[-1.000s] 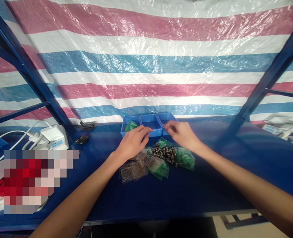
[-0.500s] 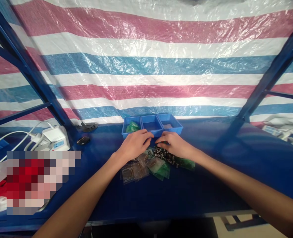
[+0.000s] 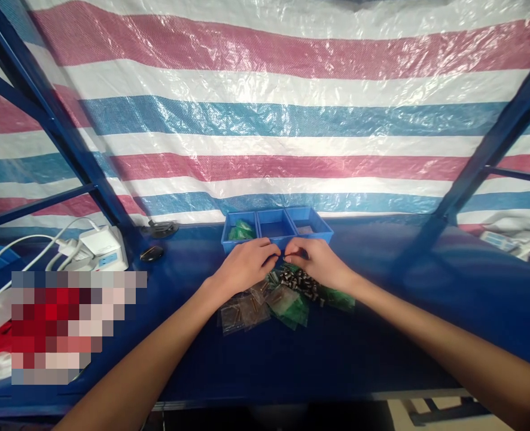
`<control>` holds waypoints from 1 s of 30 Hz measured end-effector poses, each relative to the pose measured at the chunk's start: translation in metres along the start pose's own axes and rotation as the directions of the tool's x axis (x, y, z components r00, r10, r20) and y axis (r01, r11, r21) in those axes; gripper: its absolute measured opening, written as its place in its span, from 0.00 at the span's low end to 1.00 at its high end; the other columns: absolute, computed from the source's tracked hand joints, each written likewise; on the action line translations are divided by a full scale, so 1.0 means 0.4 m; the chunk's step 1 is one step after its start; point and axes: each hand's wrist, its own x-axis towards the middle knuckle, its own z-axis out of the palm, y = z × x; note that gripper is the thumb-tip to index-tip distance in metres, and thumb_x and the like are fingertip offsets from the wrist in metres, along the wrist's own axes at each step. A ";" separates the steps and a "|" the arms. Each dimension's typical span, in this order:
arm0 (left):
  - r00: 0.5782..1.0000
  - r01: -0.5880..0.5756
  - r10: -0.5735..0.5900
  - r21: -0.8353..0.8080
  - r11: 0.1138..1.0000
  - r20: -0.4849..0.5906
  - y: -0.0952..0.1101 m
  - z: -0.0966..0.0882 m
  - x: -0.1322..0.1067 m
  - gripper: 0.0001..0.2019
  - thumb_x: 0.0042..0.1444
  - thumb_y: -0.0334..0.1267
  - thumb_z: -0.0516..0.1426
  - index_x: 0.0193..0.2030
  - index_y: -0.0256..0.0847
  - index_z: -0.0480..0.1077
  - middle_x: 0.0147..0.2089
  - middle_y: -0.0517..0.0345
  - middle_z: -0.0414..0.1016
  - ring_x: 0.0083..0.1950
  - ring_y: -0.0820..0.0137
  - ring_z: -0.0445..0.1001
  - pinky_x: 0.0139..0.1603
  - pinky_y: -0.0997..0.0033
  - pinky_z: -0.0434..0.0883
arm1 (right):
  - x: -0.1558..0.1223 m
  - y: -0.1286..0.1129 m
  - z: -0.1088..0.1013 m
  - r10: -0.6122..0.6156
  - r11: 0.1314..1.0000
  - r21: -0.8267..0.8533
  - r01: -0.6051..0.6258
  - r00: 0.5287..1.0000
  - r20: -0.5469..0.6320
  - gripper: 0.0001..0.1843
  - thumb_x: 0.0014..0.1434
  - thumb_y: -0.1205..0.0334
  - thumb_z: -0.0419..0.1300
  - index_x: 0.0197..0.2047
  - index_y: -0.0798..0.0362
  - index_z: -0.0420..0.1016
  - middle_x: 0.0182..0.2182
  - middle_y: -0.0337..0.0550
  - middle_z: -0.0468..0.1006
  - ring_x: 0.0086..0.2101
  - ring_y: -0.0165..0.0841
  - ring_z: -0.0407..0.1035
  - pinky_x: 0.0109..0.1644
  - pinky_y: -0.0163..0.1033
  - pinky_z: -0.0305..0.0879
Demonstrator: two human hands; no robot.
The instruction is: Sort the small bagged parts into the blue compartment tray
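My left hand point(image 3: 246, 264) and my right hand point(image 3: 317, 262) meet fingertip to fingertip just in front of a row of three small blue bins point(image 3: 276, 230). Both hands are pinched closed; whatever sits between the fingers is too small to name. Below them lies a heap of small dark metal parts point(image 3: 299, 282) on green plastic bags point(image 3: 292, 305). Clear bags with brass-coloured parts point(image 3: 241, 311) lie to the left of the heap. The left bin holds green bags point(image 3: 239, 230).
The blue workbench point(image 3: 381, 335) backs onto a red, white and blue striped tarp point(image 3: 265, 120). A white power strip with cables point(image 3: 99, 250) sits at the left, with a small black object point(image 3: 151, 254) beside it. Blue frame posts point(image 3: 54, 126) rise on both sides.
My right hand came back from the right bin to the heap and has risen to meet my left hand. My left hand has barely shifted.
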 end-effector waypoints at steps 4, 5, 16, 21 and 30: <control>0.999 0.012 -0.013 -0.024 1.000 -0.048 0.010 0.001 0.001 0.06 0.69 0.39 0.56 0.47 0.43 0.73 0.40 0.59 0.75 0.41 0.67 0.76 0.37 0.69 0.69 | -0.004 -0.018 0.001 0.054 0.978 0.206 -0.041 0.997 -0.056 0.05 0.62 0.59 0.62 0.36 0.51 0.76 0.32 0.42 0.79 0.34 0.36 0.72 0.39 0.42 0.64; 0.998 0.017 -0.019 -0.029 0.999 -0.062 0.010 0.003 0.001 0.06 0.68 0.40 0.56 0.46 0.43 0.72 0.40 0.59 0.75 0.41 0.67 0.76 0.36 0.69 0.68 | -0.005 -0.020 0.002 0.065 0.967 0.251 -0.050 0.996 -0.054 0.05 0.61 0.59 0.63 0.36 0.51 0.76 0.32 0.42 0.80 0.35 0.37 0.72 0.40 0.42 0.65; 0.996 0.021 -0.022 -0.018 1.000 -0.086 0.016 0.005 -0.002 0.06 0.69 0.39 0.54 0.46 0.42 0.70 0.40 0.59 0.75 0.38 0.68 0.75 0.33 0.70 0.65 | -0.007 -0.023 0.004 0.077 0.947 0.316 -0.059 0.996 -0.045 0.06 0.60 0.57 0.64 0.36 0.51 0.78 0.34 0.42 0.81 0.36 0.38 0.73 0.42 0.44 0.67; 0.996 0.015 -0.016 -0.012 1.000 -0.085 0.020 0.000 -0.003 0.08 0.70 0.41 0.53 0.44 0.41 0.71 0.39 0.58 0.75 0.38 0.68 0.74 0.32 0.70 0.64 | -0.009 -0.025 0.003 0.092 0.941 0.330 -0.071 0.995 -0.046 0.09 0.61 0.55 0.64 0.39 0.51 0.77 0.33 0.42 0.81 0.35 0.37 0.73 0.41 0.43 0.68; 0.994 0.001 -0.006 -0.049 0.999 -0.108 0.020 0.001 -0.001 0.12 0.71 0.38 0.50 0.42 0.39 0.73 0.38 0.57 0.76 0.38 0.68 0.75 0.33 0.71 0.66 | -0.012 -0.028 0.007 0.124 0.935 0.337 -0.113 0.992 -0.010 0.14 0.62 0.52 0.63 0.45 0.51 0.77 0.36 0.47 0.84 0.39 0.42 0.78 0.38 0.44 0.71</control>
